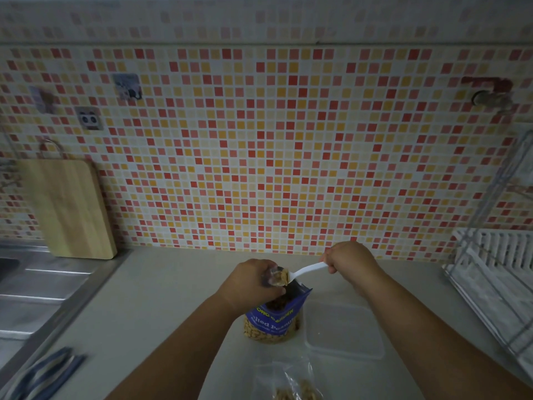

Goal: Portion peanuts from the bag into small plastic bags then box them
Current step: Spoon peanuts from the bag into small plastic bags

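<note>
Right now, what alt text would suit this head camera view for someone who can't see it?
A right hand tips a white plastic spoon of peanuts into a small clear bag held by the left hand, above an open blue peanut bag on a counter.

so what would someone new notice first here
The red and orange mosaic wall fills most of the view. Low centre, the right hand tips a white spoon of peanuts into a small clear bag in the left hand, above the blue peanut bag.

An open blue bag of salted peanuts (pixel 272 321) stands upright on the counter, beside a clear plastic box (pixel 344 330); a small peanut-filled plastic bag (pixel 291 383) lies nearer.
</note>
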Demonstrator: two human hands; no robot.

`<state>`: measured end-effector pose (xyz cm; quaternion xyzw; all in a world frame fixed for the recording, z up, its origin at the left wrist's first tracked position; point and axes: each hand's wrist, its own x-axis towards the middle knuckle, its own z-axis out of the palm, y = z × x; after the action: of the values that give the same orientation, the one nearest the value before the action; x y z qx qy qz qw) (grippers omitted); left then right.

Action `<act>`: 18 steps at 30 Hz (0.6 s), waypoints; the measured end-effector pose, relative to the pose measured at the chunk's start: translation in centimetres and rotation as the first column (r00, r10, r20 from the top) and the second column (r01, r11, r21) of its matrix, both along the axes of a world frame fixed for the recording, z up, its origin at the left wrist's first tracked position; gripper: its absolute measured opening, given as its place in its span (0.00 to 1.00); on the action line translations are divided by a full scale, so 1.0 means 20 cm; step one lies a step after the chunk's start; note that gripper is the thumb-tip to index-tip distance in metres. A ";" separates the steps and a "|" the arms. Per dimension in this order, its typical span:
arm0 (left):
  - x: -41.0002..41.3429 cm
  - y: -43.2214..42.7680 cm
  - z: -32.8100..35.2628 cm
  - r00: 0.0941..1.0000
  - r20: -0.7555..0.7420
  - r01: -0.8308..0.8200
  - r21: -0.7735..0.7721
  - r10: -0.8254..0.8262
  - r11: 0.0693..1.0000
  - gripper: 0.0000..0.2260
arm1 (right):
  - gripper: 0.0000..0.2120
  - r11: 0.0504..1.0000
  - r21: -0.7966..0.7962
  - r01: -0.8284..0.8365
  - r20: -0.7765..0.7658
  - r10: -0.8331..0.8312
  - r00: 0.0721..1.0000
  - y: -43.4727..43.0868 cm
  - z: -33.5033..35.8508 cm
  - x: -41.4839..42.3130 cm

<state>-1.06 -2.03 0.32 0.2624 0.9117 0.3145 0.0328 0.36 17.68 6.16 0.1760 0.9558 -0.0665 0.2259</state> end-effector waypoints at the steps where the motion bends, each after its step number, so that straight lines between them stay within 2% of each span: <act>1: 0.00 0.01 0.00 1.000 -0.001 0.004 -0.005 -0.004 1.000 0.22 | 0.18 0.997 -0.074 0.011 -0.102 -0.018 0.995 0.00 -0.01 0.02; 3: 0.00 0.02 0.00 1.000 -0.002 0.006 -0.008 -0.006 1.000 0.22 | 0.14 0.987 -0.157 -0.017 -0.342 -0.039 0.939 -0.01 -0.01 0.05; 4: 0.00 0.03 0.00 1.000 0.005 0.004 0.000 -0.004 1.000 0.21 | 0.14 0.989 -0.143 -0.044 -0.393 -0.016 0.919 -0.02 -0.01 0.06; 9: 0.01 0.05 0.00 1.000 0.021 -0.009 0.025 0.008 1.000 0.19 | 0.14 0.986 -0.137 -0.093 -0.486 0.015 0.874 -0.14 0.05 0.05; 15: 0.02 0.04 -0.01 0.998 0.033 -0.054 0.101 0.051 0.993 0.18 | 0.13 0.919 -0.023 -0.395 -0.632 0.292 0.718 -0.16 0.07 0.08; 18: 0.01 0.04 -0.02 0.996 0.049 -0.086 0.167 0.079 0.982 0.16 | 0.12 0.819 0.175 -0.547 -0.654 0.512 0.557 -0.14 0.08 0.09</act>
<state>-0.83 -1.29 -0.05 0.2197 0.8909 0.3972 0.0166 2.19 14.85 7.70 -0.1610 0.9761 -0.0778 -0.1232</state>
